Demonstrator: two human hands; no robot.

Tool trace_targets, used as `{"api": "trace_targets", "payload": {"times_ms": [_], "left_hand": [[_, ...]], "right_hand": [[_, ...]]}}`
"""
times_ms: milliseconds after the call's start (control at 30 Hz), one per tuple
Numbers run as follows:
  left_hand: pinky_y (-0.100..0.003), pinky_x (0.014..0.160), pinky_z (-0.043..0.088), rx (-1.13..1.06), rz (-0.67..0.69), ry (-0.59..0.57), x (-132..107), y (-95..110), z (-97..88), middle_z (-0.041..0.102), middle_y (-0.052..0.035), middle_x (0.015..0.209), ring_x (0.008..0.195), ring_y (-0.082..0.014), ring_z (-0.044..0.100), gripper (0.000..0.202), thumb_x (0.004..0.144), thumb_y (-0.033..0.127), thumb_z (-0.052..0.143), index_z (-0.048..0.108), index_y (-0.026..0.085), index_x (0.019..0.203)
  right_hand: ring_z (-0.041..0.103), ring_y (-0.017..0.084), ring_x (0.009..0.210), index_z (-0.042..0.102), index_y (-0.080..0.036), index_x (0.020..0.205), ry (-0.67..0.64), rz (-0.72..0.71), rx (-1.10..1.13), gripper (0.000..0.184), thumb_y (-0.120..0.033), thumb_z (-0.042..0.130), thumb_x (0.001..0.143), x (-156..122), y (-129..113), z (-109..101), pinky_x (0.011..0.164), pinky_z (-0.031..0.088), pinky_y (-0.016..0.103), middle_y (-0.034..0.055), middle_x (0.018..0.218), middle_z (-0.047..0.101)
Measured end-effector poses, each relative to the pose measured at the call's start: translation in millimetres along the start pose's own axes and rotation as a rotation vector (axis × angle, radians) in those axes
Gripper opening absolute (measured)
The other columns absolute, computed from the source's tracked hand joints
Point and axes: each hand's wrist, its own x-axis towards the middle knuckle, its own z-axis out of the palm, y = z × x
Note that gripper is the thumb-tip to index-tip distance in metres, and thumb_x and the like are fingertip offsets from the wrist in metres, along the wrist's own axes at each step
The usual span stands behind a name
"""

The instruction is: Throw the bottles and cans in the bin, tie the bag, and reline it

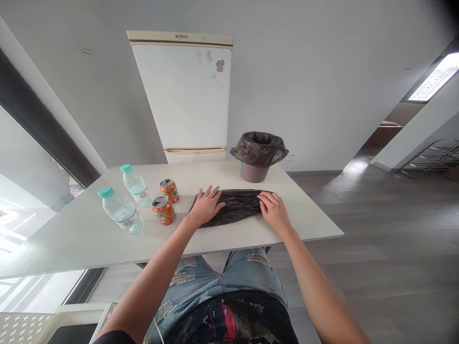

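A black plastic garbage bag (pixel 238 205) lies flattened and wrinkled along the front part of the white table. My left hand (pixel 206 205) rests flat on its left end, fingers spread and palm down. At the bag's right end, my right hand (pixel 274 210) has its fingers bent and close together, gripping the edge. Behind the bag stands a small brown trash bin (pixel 254 173), lined with another dark bag (pixel 260 150) folded over its rim. Left of my left hand are two orange soda cans, the nearer can (pixel 164 211) and the farther can (pixel 169 191), both upright.
Two clear plastic bottles with teal caps, a near bottle (pixel 124 215) and a far bottle (pixel 136 186), stand on the left of the white table (pixel 222 241). A white refrigerator (pixel 186 95) is beyond the table's back edge. A metal rack (pixel 433 155) sits far right.
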Motion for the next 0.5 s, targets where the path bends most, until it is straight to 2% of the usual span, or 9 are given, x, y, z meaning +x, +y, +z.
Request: {"api": "trace_targets", "payload": {"times_ms": [67,167,233,267,333,400,500], "left_hand": [[-0.064,0.13,0.013,0.029,0.016,0.06,11,25,-4.7,0.035,-0.0179,0.171,0.162,-0.0394,0.022,0.061,0.11,0.044,0.032,0.045,0.013,0.16],[-0.056,0.133,0.014,-0.003,0.121,0.088,32,68,7.0,0.036,-0.021,0.17,0.162,-0.0365,0.023,0.066,0.109,0.046,0.03,0.041,0.006,0.161],[-0.054,0.133,0.014,-0.026,0.196,0.057,50,92,23.6,0.032,-0.0226,0.171,0.162,-0.0369,0.021,0.074,0.108,0.053,0.031,0.038,0.002,0.162],[-0.053,0.133,0.014,-0.029,0.204,0.024,60,101,32.5,0.031,-0.0245,0.171,0.162,-0.0374,0.021,0.078,0.107,0.055,0.032,0.037,-0.001,0.162],[-0.053,0.133,0.013,-0.037,0.211,-0.044,78,112,48.2,0.028,-0.0272,0.171,0.162,-0.0385,0.02,0.084,0.107,0.058,0.032,0.032,-0.005,0.162],[-0.052,0.134,0.012,-0.071,0.22,-0.095,92,115,59.3,0.025,-0.0255,0.172,0.163,-0.0371,0.018,0.084,0.108,0.057,0.028,0.028,-0.006,0.164],[-0.052,0.134,0.013,-0.111,0.215,-0.117,100,112,68.4,0.024,-0.0219,0.174,0.164,-0.0355,0.016,0.08,0.11,0.054,0.022,0.024,-0.003,0.165]], "right_hand": [[0.051,0.031,0.138,0.067,-0.021,0.141,-0.024,0.013,-0.041,0.051,-0.031,0.029,0.109,3,6,1,0.119,0.039,0.051,0.0106,0.149,0.062],[0.039,0.031,0.152,0.053,-0.021,0.155,-0.158,0.023,-0.071,0.055,-0.034,0.025,0.109,5,15,12,0.127,0.027,0.057,0.008,0.165,0.047],[0.037,0.032,0.154,0.046,-0.019,0.16,-0.231,0.056,-0.049,0.058,-0.035,0.025,0.108,5,21,21,0.126,0.031,0.057,0.0101,0.169,0.04],[0.041,0.031,0.151,0.045,-0.017,0.16,-0.248,0.062,-0.022,0.059,-0.032,0.027,0.107,4,23,25,0.123,0.036,0.054,0.0121,0.168,0.042],[0.051,0.03,0.141,0.05,-0.015,0.156,-0.239,0.033,0.037,0.058,-0.023,0.033,0.101,3,27,27,0.117,0.043,0.05,0.0143,0.159,0.053],[0.055,0.03,0.133,0.059,-0.016,0.147,-0.164,0.002,0.058,0.056,-0.015,0.037,0.095,1,29,24,0.116,0.044,0.048,0.0136,0.149,0.061],[0.053,0.029,0.136,0.067,-0.018,0.137,-0.003,0.042,0.027,0.05,-0.017,0.035,0.099,0,29,19,0.12,0.04,0.048,0.0121,0.149,0.06]]}}
